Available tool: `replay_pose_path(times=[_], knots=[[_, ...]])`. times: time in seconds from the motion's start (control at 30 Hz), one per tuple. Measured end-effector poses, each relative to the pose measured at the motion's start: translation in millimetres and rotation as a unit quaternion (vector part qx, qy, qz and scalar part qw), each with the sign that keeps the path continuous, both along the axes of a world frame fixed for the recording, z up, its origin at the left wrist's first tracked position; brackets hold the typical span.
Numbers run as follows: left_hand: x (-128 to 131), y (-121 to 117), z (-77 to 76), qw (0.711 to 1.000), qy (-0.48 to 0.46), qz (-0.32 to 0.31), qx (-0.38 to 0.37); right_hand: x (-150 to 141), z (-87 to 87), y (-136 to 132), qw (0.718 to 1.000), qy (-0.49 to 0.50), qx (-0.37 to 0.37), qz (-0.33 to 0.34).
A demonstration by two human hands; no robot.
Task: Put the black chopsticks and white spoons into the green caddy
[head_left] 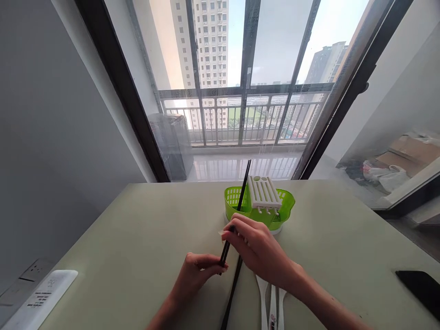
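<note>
My left hand pinches the lower, thicker ends of a pair of black chopsticks above the table. Higher up, my right hand has its thumb and fingers closed round the same pair. The slim ends appear to run on upward in front of the green basket, though my fingers cover part of their length. Behind my right hand stands this green cutlery basket, with a white slotted rack with small hooks on it. More black chopsticks lie on the table between my forearms.
Several white long-handled utensils lie under my right forearm, their upper ends partly hidden. A black flat object is at the table's right edge, a white power strip at the left. Beyond the table is a glass door.
</note>
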State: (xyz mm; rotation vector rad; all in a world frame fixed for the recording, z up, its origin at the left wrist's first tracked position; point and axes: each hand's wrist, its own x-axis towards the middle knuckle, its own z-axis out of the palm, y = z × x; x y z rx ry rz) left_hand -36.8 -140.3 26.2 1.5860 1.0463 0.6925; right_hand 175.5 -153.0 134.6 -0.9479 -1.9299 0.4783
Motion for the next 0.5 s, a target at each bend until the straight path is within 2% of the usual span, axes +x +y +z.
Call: replay_pose_path(times=[0.07, 0.13, 0.2, 0.3, 0.4, 0.5], knots=[[1, 1, -1.9, 0.998, -0.033, 0.025, -0.052, 12, 13.6, 7, 0.999, 0.036, -0.002, -0.028], [1, 2, -3.4, 0.993, -0.059, 0.052, -0.086, 28, 34.4, 18, 0.994, 0.081, 0.007, -0.077], [0, 4, -4.2, 0.992, -0.059, 0.063, -0.088, 46, 57.8, 34, 0.982, 0.130, 0.042, -0.132], [0, 5, -5.3, 0.996, -0.039, 0.055, -0.066, 67, 83.5, 63, 0.964, 0.116, 0.116, -0.210], [1, 5, -6.9, 0.997, -0.028, 0.048, -0.048, 75, 85.5, 95, 0.972, 0.023, 0.112, -0.204], [0, 4, -7.9, 0.998, -0.017, 0.037, -0.039, 72, 69.4, 122, 0.987, -0.085, 0.037, -0.133]])
